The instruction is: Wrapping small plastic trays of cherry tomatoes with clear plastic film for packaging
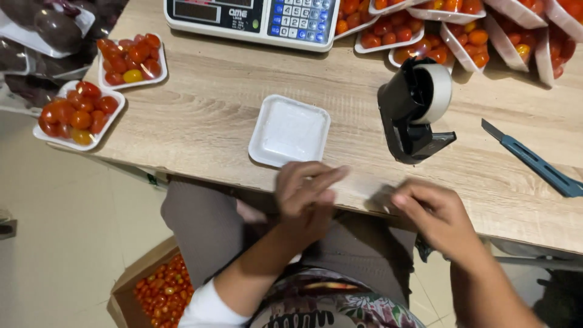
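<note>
From the head view, an empty white foam tray [289,130] lies unfilled on the surface [200,115]. Just below it both hands, left hand [305,197] and right hand [434,215], hover open, holding nothing. Filled tomato trays [79,114] sit far left of it.

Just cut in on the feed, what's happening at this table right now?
A seated person works at a wooden table. The left hand hovers by an empty white foam tray; the right hand rests at the table edge, blurred. Filled trays of cherry tomatoes lie around, with a tape dispenser, scale and utility knife.
</note>
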